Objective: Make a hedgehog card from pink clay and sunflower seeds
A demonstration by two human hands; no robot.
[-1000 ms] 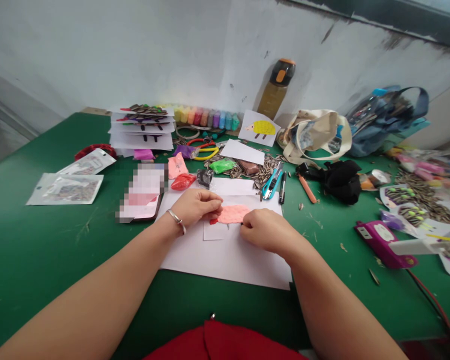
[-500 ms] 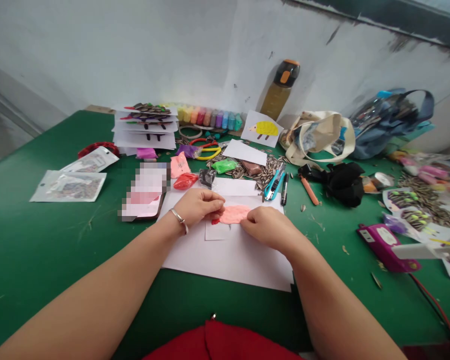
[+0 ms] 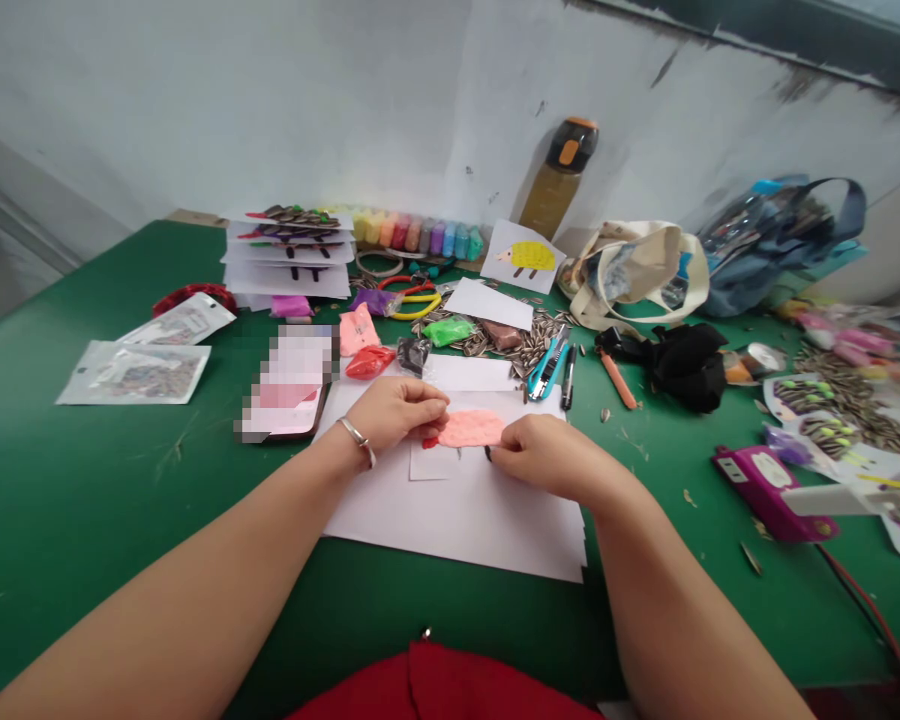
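Observation:
A flat oval of pink clay lies on a small white card, which rests on larger white sheets. Red clay sits at the oval's left end. My left hand has its fingers pressed together at that end; whatever they may hold is hidden. At the lower right edge of the oval, my right hand is closed in a pinch by a small black piece, which its fingertips touch.
Behind the sheets are bagged red clay, bagged black clay, a blue cutter, a black pen and seeds. A phone lies left, a magenta tool right.
My right hand has shifted slightly right, and a small black piece now shows by its fingertips. My left hand stays at the oval's left end.

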